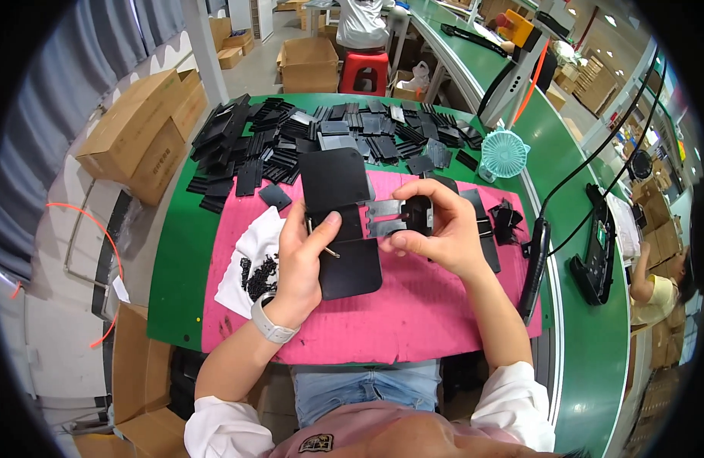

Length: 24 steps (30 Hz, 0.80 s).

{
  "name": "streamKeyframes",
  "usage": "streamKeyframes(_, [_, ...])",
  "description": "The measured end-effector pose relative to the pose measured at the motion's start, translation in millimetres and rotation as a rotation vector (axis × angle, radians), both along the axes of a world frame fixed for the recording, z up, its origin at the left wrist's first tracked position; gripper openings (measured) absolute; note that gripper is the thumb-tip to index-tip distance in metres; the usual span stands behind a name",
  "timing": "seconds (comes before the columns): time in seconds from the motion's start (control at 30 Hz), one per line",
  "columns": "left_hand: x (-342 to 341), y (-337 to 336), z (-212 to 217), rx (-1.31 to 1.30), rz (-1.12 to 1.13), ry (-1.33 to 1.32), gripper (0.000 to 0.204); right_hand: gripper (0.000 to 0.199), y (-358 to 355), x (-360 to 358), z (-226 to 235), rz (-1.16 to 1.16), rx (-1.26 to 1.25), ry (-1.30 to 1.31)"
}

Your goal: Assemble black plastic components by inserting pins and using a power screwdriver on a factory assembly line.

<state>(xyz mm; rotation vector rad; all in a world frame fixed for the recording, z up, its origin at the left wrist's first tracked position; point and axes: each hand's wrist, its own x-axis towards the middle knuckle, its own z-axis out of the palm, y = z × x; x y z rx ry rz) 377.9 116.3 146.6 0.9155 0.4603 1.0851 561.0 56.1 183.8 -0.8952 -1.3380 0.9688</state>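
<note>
- The green table [180, 252] runs under everything I have in front of me, with its far end buried under a heap of black flat parts [321, 133].
- On the table lies a pink mat [413, 313], and my two hands work above its middle.
- My left hand [306, 256] is closed on a black hinged case [340, 221]: the thumb presses on its front near the fold and the other fingers are wrapped behind it, so I have it firmly. One flap stands up toward the heap and the other hangs down over the mat.
- My right hand [440, 229] is curled on a small black clip piece [417, 214], thumb under and forefinger over the top, and holds it against the right edge of the case where two flat tabs stick out.
- A white cloth [249, 263] lies on the left part of the mat, just beside my left wrist, with a small pile of black screws [259, 276] on it.
- A small teal fan [503, 155] stands at the far right corner of the mat.
- A white watch [272, 324] sits on my left wrist.
</note>
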Motion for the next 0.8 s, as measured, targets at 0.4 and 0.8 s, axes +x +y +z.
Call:
streamKeyframes(0.4, [0,-9,-1,0.352,0.123,0.132,0.039,0.050,-8,-6,-2,0.006,-0.315,0.272])
streamKeyframes(0.8, [6,-23,-14,0.542,0.200,0.182,0.044,0.064,-9,-13,-17,0.122,-0.587,0.589])
